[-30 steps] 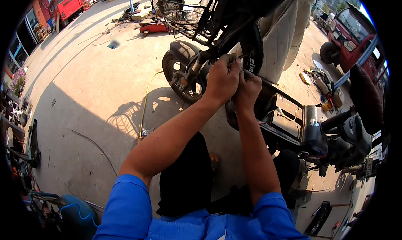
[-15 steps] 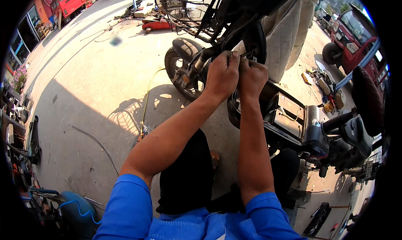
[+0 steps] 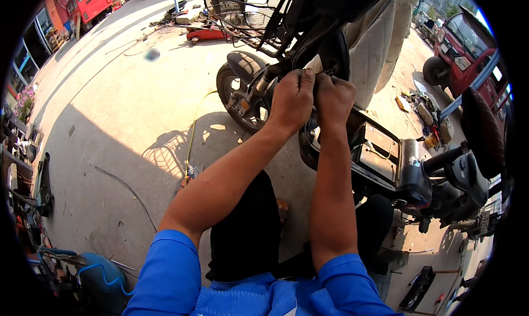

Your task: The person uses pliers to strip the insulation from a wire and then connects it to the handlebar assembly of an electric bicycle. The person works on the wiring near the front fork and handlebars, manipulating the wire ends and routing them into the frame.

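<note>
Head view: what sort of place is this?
Probably an outdoor vehicle-repair yard: a black scooter with part of its body uncovered, a rounded blue tank at lower left, and a dark red windshielded vehicle at upper right.

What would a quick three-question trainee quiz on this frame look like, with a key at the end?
1. True or false: the left hand and right hand are close together at the scooter.
2. Where does the front wheel appear in the picture, relative to the hands?
A) To their left
B) To their right
C) Directly below them
3. Fill in the blank: above the front wheel in the picture is a black wire ____.

Key: 1. True. 2. A. 3. Basket.
</note>
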Action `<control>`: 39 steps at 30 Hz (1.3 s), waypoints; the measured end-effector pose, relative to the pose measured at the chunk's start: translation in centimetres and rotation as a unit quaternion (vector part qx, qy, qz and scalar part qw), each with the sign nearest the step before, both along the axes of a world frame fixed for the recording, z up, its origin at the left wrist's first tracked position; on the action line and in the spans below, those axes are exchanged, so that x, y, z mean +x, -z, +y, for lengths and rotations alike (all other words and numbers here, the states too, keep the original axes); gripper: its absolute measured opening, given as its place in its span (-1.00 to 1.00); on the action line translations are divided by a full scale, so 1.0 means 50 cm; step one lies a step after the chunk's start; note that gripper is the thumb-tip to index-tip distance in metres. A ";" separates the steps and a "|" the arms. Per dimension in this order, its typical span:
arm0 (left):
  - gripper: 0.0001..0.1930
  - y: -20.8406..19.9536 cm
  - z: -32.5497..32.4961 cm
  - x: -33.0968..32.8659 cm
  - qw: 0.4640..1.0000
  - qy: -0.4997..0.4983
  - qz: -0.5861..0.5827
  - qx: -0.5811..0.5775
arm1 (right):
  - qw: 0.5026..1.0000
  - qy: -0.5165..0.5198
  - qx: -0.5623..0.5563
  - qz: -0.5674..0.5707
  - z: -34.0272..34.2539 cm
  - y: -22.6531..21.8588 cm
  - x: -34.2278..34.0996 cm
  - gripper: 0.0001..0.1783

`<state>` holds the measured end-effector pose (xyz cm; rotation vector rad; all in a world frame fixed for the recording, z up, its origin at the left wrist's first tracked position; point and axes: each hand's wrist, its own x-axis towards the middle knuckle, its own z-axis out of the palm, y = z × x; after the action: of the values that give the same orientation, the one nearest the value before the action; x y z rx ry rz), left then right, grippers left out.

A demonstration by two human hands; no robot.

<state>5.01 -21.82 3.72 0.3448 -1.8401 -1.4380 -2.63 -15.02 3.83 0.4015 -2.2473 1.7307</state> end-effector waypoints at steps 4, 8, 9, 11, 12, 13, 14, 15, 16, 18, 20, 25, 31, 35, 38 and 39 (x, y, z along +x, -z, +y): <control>-0.55 -0.001 -0.003 0.004 1.000 -0.005 0.007 -0.007 | 0.996 -0.042 -0.064 -0.045 -0.002 0.011 -0.021 -0.70; -0.56 -0.002 -0.005 0.008 1.000 0.006 -0.004 -0.002 | 0.947 -0.135 -0.250 -0.149 0.005 -0.022 0.008 -0.76; -0.56 -0.003 -0.006 0.009 1.000 0.013 -0.005 0.003 | 0.937 -0.143 -0.270 -0.171 0.006 -0.031 0.014 -0.78; -0.56 0.002 -0.007 0.004 1.000 0.005 0.003 -0.005 | 0.913 -0.159 -0.311 -0.213 0.010 -0.042 0.021 -0.81; -0.56 0.003 -0.007 0.002 1.000 0.001 0.008 -0.010 | 0.911 -0.161 -0.312 -0.215 0.008 -0.036 0.014 -0.81; -0.56 0.004 -0.005 0.000 1.000 0.009 0.006 0.000 | 0.910 -0.163 -0.313 -0.217 0.003 -0.023 0.000 -0.81; -0.56 0.000 -0.004 0.004 1.000 0.015 0.004 0.010 | 0.908 -0.167 -0.315 -0.220 -0.001 -0.025 0.000 -0.81; -0.56 -0.002 -0.004 0.006 1.000 0.021 0.002 0.019 | 0.897 -0.185 -0.329 -0.232 -0.001 -0.027 0.001 -0.81; -0.56 -0.001 -0.003 0.004 0.999 0.035 0.007 0.035 | 0.885 -0.202 -0.342 -0.244 -0.002 -0.029 0.001 -0.82; -0.56 -0.001 -0.005 0.002 0.996 0.061 0.017 0.065 | 0.859 -0.224 -0.373 -0.270 -0.004 -0.034 0.005 -0.83; -0.56 -0.003 -0.001 0.005 0.994 0.073 0.025 0.082 | 0.833 -0.229 -0.407 -0.298 0.000 -0.032 0.004 -0.83; -0.53 0.005 -0.010 0.003 0.994 0.073 0.012 0.085 | 0.773 -0.257 -0.470 -0.340 0.003 -0.029 -0.002 -0.86; -0.51 0.026 -0.020 -0.017 0.993 0.071 0.055 0.080 | 0.730 -0.291 -0.493 -0.374 0.019 -0.015 -0.032 -0.87; -0.50 0.026 -0.016 -0.016 0.995 0.055 0.049 0.067 | 0.734 -0.262 -0.506 -0.370 0.025 -0.029 -0.009 -0.84; -0.49 0.021 -0.016 -0.009 0.994 0.066 0.038 0.074 | 0.727 -0.246 -0.519 -0.376 0.020 -0.034 0.009 -0.83; -0.49 0.023 -0.017 -0.011 0.994 0.066 0.042 0.077 | 0.724 -0.239 -0.527 -0.374 0.019 -0.037 0.018 -0.84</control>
<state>4.47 -22.66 2.57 0.2383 -1.7163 -1.6665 -1.75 -14.08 5.68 -0.0378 -1.0099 3.5273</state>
